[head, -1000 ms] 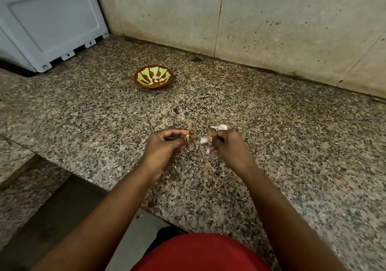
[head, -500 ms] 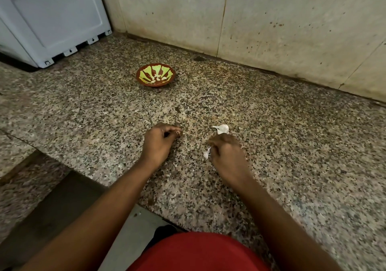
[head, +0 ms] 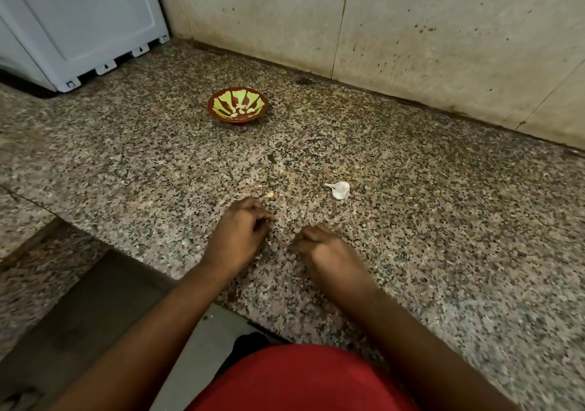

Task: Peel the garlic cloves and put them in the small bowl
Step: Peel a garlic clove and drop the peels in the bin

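On the speckled granite counter (head: 411,236), both hands sit curled, close together, near the front edge.
The left hand (head: 237,236) has its fingers tucked in, the right hand (head: 326,252) is fisted too; whether either pinches anything, I cannot tell. A pale clove (head: 269,194) lies just beyond the left hand, a white garlic piece (head: 340,189) off to the right. The small bowl (head: 237,105) sits well back, peeled cloves (head: 242,111) inside.

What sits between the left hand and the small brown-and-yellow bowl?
Head view: only a tiny yellowish garlic scrap just past the left hand; beyond it, bare speckled granite countertop up to the small brown-and-yellow bowl.
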